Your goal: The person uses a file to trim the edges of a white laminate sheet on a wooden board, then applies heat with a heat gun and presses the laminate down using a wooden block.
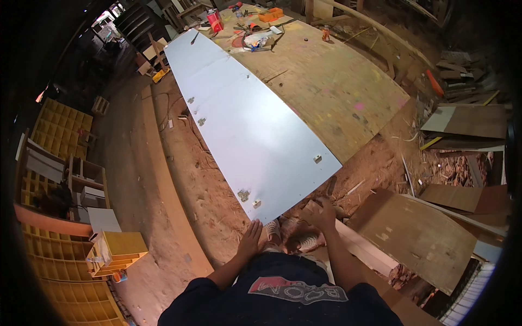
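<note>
A long white panel [244,125] lies on a plywood-topped table and stretches away from me. Beside its near left corner is my left hand [250,237], fingers stretched out and close to the edge; whether they touch it is hard to tell. My right hand [321,215] is off the near edge, its fingers bent around something I cannot make out. Metal hinges [243,195] sit along the panel's left edge. Small pale blocks or fittings [318,158] stand near its near end, one at each side. A dark slim tool [194,37] rests at the far end.
The plywood tabletop [337,92] holds a red can [214,20], an orange tray [270,14] and a cluttered heap of tools and a bag [255,40]. Wooden boards [413,233] lie at the right. Yellow slotted shelving [62,127] and a small yellow cabinet [120,247] stand left.
</note>
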The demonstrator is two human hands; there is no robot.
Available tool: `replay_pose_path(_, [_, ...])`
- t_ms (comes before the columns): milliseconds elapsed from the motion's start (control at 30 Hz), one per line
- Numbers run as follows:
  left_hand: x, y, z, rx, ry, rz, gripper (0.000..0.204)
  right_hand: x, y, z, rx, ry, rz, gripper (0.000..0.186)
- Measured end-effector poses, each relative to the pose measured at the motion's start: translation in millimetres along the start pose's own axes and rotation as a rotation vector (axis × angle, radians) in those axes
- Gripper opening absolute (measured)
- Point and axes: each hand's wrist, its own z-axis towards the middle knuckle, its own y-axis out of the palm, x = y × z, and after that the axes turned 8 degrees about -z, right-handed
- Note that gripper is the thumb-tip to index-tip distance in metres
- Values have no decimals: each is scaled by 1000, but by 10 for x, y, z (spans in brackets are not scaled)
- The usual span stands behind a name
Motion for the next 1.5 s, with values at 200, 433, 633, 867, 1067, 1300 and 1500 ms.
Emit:
replay_pose_path(200, [119,-59,212,313,-724,-841,61,211,-109,1276,314,41,-305,50])
replay_pose_path(433, [-366,120,306,165,-1023,-1464,47,282,-183,1745,7,220,-428,64])
replay_pose_path(633, [-457,184,241,69,-975,-1687,42,62,-186,1749,-40,271,-532,73])
replay_pose_path(867, [-382,-121,243,5,-894,-1678,39,256,-258,1795,-175,237,-588,76])
replay_pose_path(1067, [-566,-22,127,-17,-922,-1705,39,276,-243,1827,-224,158,-625,76])
replay_pose_path(1300, [-443,-65,144,36,-788,-1528,37,303,-309,1793,-232,127,-707,72])
replay_pose_path(1500, [-277,-14,188,275,-889,-1576,38,225,-343,1810,-257,138,-699,70])
